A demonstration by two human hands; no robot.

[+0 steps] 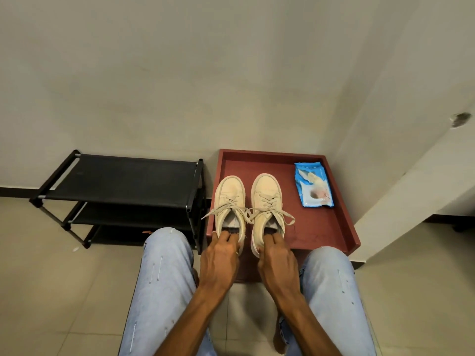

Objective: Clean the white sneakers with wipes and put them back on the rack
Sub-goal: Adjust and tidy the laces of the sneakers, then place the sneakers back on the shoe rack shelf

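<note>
Two white sneakers stand side by side, toes pointing away, on a dark red tray (334, 227). My left hand (221, 258) grips the heel of the left sneaker (230, 194), fingers curled into its opening. My right hand (276, 258) grips the heel of the right sneaker (266, 191) the same way. Their laces lie loose. A blue pack of wipes (312, 186) lies flat at the tray's far right. To the left of the tray stands the black shoe rack (123, 176), its top shelf bare.
The tray sits in a corner, with a wall behind it and another wall close on the right. My knees in light blue jeans frame the hands at bottom left and bottom right. Beige floor tiles lie around the rack.
</note>
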